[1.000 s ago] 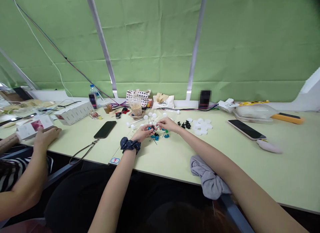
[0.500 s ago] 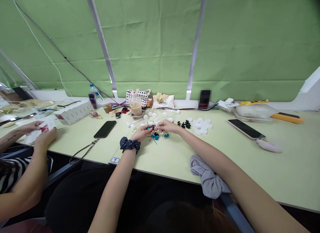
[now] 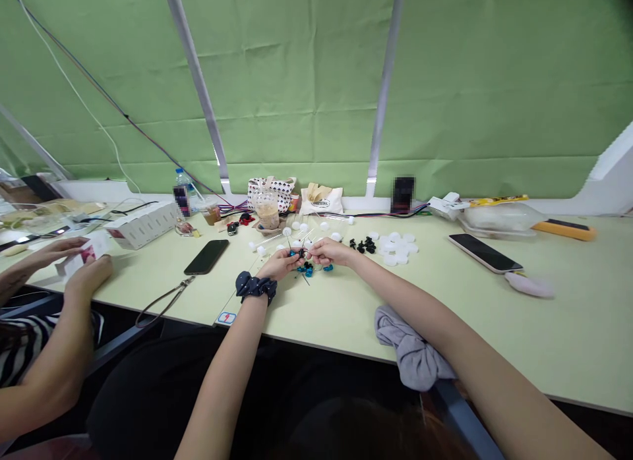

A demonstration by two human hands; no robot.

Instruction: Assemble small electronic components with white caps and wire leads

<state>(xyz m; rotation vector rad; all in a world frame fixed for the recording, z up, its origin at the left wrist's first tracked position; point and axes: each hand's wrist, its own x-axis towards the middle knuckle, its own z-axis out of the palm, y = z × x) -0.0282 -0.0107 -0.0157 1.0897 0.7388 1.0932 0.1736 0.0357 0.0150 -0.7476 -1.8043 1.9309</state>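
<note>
Right across the room runs a long pale green table point(image 3: 346, 308), pushed up against a wall of green blinds point(image 3: 297, 84) split by slanted grey window bars. Over the middle of it the person's two hands meet. The left hand point(image 3: 281, 263), a dark scrunchie point(image 3: 256, 286) on its wrist, is closed in a pinch around a small black-and-blue piece point(image 3: 301, 252) with thin pins sticking out of it; the right hand point(image 3: 330, 251) pinches the same piece from the other side, fingertips nearly touching the left's. It is too small to tell more about it. Just under the hands lie a few loose blue and black bits point(image 3: 309, 269).

To the right of the hands sit a cluster of small black parts point(image 3: 366, 245) and, beside those, a patch of white round caps point(image 3: 398, 242). A dark phone point(image 3: 206, 256) lies face up to the left, another phone point(image 3: 484, 253) well off to the right. A crumpled grey cloth point(image 3: 410, 345) hangs over the near edge of the table. Along the back stand a water bottle point(image 3: 182, 191), a row of white boxes point(image 3: 143, 224), a plastic cup point(image 3: 268, 211) and a patterned bag point(image 3: 271, 186).

At the far left, another person's hands point(image 3: 79, 265) hold a small white card point(image 3: 82, 257).
</note>
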